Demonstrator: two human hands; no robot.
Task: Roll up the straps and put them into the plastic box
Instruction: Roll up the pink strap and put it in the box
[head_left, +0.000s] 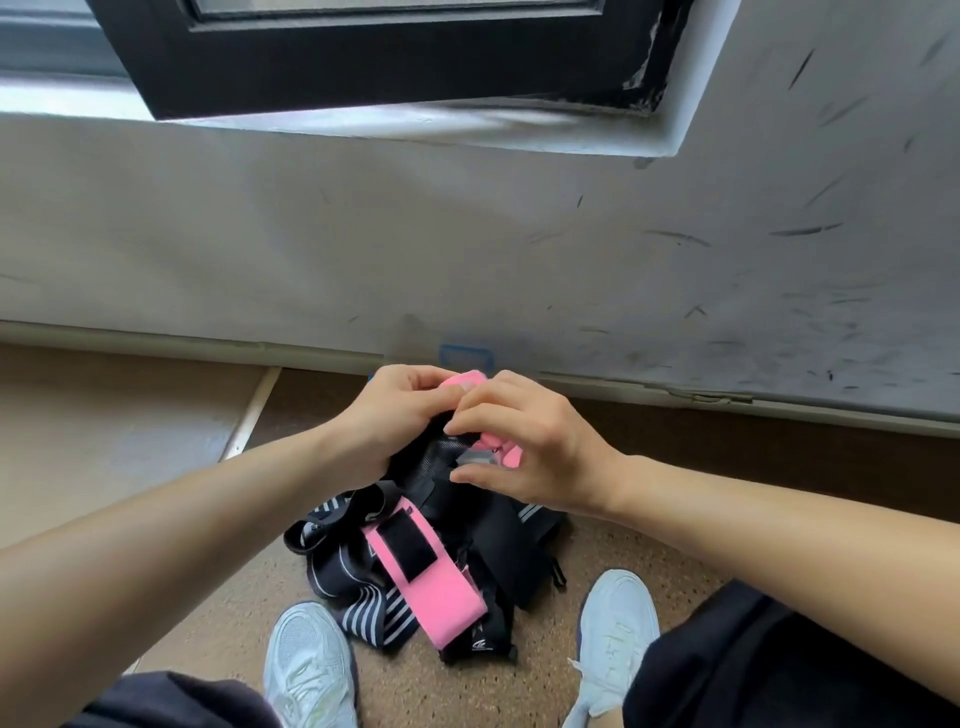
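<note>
A pink strap (470, 382) is held up between both hands above a pile on the floor. My left hand (395, 410) grips its upper part, thumb pressed on the pink fabric. My right hand (524, 441) pinches the strap's lower pink end and a grey tab (475, 457). Black mesh (439, 457) hangs below the hands. Underneath lies a heap of straps: another pink strap (436, 587) with a black hook patch, and black straps with white stripes (363, 613). A plastic box with a blue handle (467, 356) shows faintly behind the hands, against the wall.
My two white shoes (306, 670) (615, 623) stand either side of the pile on the speckled brown floor. A scuffed white wall (519, 249) with a black window frame (363, 57) rises just ahead. A paler floor panel (104, 426) lies to the left.
</note>
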